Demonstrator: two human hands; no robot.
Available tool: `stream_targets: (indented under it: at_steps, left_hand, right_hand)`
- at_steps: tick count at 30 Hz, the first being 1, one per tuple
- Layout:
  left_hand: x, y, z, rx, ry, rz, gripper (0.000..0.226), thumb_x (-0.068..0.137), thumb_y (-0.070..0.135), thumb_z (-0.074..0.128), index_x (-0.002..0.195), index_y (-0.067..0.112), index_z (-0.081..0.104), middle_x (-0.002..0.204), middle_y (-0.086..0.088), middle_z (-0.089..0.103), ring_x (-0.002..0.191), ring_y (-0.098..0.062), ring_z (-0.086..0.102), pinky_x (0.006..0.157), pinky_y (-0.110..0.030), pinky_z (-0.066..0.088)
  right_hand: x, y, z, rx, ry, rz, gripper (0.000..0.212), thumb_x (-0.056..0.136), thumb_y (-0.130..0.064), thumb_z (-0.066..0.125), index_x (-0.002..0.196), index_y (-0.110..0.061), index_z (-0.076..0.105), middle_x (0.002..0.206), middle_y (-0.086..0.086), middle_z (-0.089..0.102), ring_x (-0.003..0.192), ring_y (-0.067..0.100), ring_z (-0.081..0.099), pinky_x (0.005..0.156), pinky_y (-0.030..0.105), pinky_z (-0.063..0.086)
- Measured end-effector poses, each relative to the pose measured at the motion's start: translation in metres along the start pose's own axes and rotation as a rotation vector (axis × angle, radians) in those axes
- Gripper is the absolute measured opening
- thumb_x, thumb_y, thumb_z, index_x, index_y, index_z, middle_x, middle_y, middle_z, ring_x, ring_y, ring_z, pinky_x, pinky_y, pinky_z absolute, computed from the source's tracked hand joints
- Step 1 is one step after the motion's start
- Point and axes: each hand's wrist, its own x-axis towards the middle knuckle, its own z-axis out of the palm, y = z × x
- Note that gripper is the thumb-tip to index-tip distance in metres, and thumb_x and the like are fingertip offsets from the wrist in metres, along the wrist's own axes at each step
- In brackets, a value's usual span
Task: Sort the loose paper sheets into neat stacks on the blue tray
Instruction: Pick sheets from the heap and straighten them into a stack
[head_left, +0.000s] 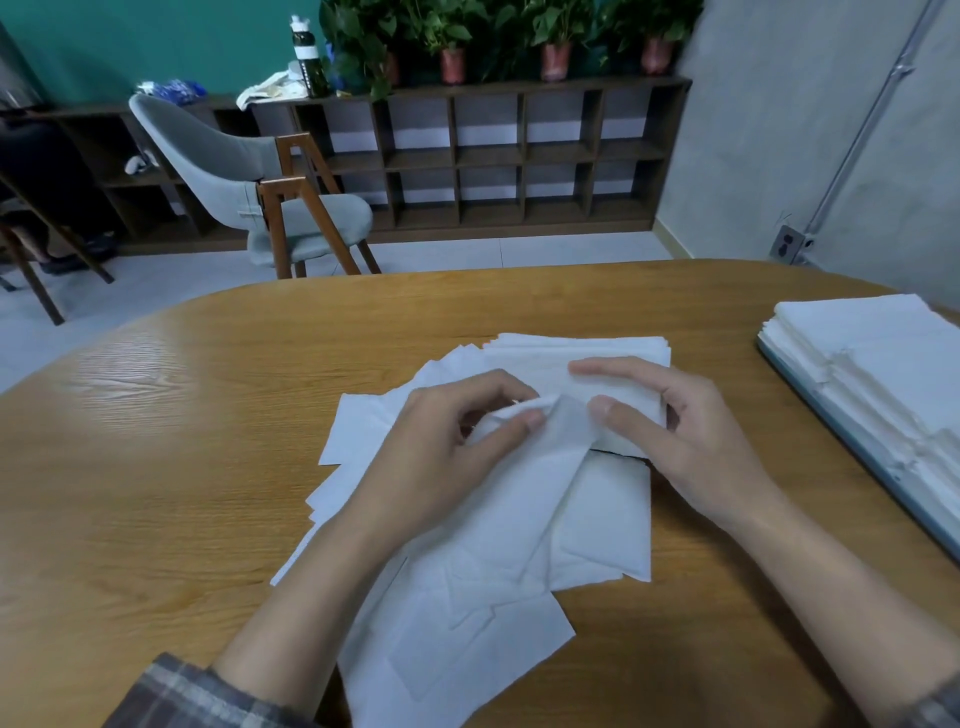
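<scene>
A loose pile of white paper sheets (467, 582) spreads over the middle of the wooden table (156, 467). My left hand (447, 441) pinches the lifted corner of one sheet between thumb and fingers. My right hand (675, 431) rests on a squarer stack of sheets (576, 348) at the pile's far side, fingers fairly straight and thumb against the lifted sheet. At the table's right edge lies the blue tray (852, 447), only its rim showing, with neat stacks of white sheets (883, 353) on it.
A grey chair with wooden legs (260, 197) stands beyond the table on the left. A dark cubby shelf (493, 156) with potted plants and a bottle lines the back wall. A wall socket (787, 241) sits at the right.
</scene>
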Motion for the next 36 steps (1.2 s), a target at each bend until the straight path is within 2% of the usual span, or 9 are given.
stream_targets:
  at_steps: [4, 7, 9, 12, 16, 24, 28, 31, 36]
  left_hand:
    - [0.001, 0.003, 0.008, -0.102, 0.122, -0.003, 0.003, 0.097, 0.022, 0.077, 0.098, 0.021, 0.078, 0.090, 0.008, 0.076, 0.067, -0.003, 0.055, 0.063, -0.018, 0.040]
    - [0.001, 0.004, 0.007, -0.216, 0.099, -0.123, 0.018, 0.090, 0.024, 0.084, 0.105, 0.028, 0.076, 0.092, 0.001, 0.077, 0.071, -0.020, 0.069, 0.063, -0.036, 0.055]
    - [0.003, 0.005, 0.003, -0.248, 0.097, -0.216, 0.025, 0.088, 0.022, 0.086, 0.107, 0.032, 0.073, 0.087, -0.004, 0.075, 0.071, -0.033, 0.069, 0.065, -0.044, 0.055]
    - [0.004, 0.003, 0.000, -0.320, 0.179, -0.257, 0.027, 0.090, 0.016, 0.084, 0.111, 0.025, 0.071, 0.082, -0.001, 0.076, 0.070, -0.022, 0.070, 0.066, -0.030, 0.053]
    - [0.005, 0.002, -0.003, -0.368, 0.246, -0.266, 0.026, 0.088, 0.013, 0.086, 0.106, 0.017, 0.067, 0.084, -0.008, 0.079, 0.070, -0.023, 0.067, 0.064, -0.031, 0.050]
    - [0.004, 0.005, -0.005, -0.250, 0.153, -0.061, 0.006, 0.087, 0.006, 0.084, 0.091, 0.009, 0.080, 0.094, 0.001, 0.080, 0.092, -0.015, 0.076, 0.084, -0.022, 0.056]
    - [0.003, 0.004, -0.001, -0.179, 0.179, -0.029, 0.006, 0.090, 0.010, 0.082, 0.091, 0.016, 0.082, 0.095, 0.008, 0.080, 0.095, -0.014, 0.075, 0.086, -0.026, 0.057]
    - [0.003, 0.003, -0.001, -0.099, 0.190, 0.035, 0.006, 0.091, 0.011, 0.082, 0.092, 0.016, 0.082, 0.094, 0.013, 0.080, 0.096, -0.009, 0.074, 0.083, -0.017, 0.050]
    - [0.002, 0.004, 0.001, -0.005, 0.303, 0.108, 0.012, 0.091, 0.014, 0.082, 0.101, 0.021, 0.079, 0.094, 0.015, 0.076, 0.094, -0.008, 0.071, 0.075, -0.014, 0.046]
  right_hand:
    - [-0.005, -0.001, 0.011, 0.027, -0.075, -0.010, 0.017, 0.088, -0.027, 0.081, 0.105, -0.024, 0.080, 0.101, -0.008, 0.080, 0.092, 0.011, 0.074, 0.075, 0.026, 0.057]
    - [-0.003, 0.000, 0.015, 0.081, 0.046, -0.009, 0.011, 0.091, -0.023, 0.076, 0.084, -0.015, 0.080, 0.082, -0.004, 0.077, 0.073, 0.007, 0.068, 0.065, 0.019, 0.049]
    - [-0.001, -0.001, 0.010, 0.164, 0.097, 0.047, 0.012, 0.095, -0.017, 0.074, 0.087, -0.009, 0.079, 0.086, -0.002, 0.079, 0.076, 0.008, 0.071, 0.065, 0.017, 0.051]
    - [0.000, -0.001, 0.003, 0.243, 0.110, 0.162, 0.010, 0.095, -0.016, 0.073, 0.095, -0.011, 0.082, 0.096, 0.004, 0.081, 0.085, 0.015, 0.075, 0.069, 0.021, 0.055]
    - [0.000, -0.005, 0.003, 0.344, -0.015, 0.267, 0.016, 0.090, -0.016, 0.074, 0.103, -0.013, 0.082, 0.108, 0.009, 0.080, 0.095, 0.025, 0.077, 0.080, 0.031, 0.060]
    - [-0.001, -0.010, 0.009, 0.294, 0.000, 0.256, 0.028, 0.088, -0.034, 0.079, 0.097, -0.008, 0.080, 0.098, 0.018, 0.078, 0.086, 0.023, 0.072, 0.078, 0.040, 0.051]
    - [-0.002, -0.011, 0.015, 0.223, 0.021, 0.240, 0.061, 0.084, -0.050, 0.077, 0.097, 0.010, 0.067, 0.090, 0.030, 0.068, 0.078, 0.024, 0.063, 0.073, 0.040, 0.043]
    - [-0.003, -0.013, 0.017, 0.243, 0.048, 0.240, 0.058, 0.084, -0.046, 0.072, 0.091, 0.011, 0.066, 0.082, 0.015, 0.068, 0.075, 0.022, 0.061, 0.070, 0.038, 0.042]
    - [-0.004, -0.013, 0.019, 0.254, 0.076, 0.201, 0.044, 0.086, -0.037, 0.082, 0.085, 0.006, 0.071, 0.083, 0.017, 0.074, 0.074, 0.019, 0.065, 0.065, 0.035, 0.045]
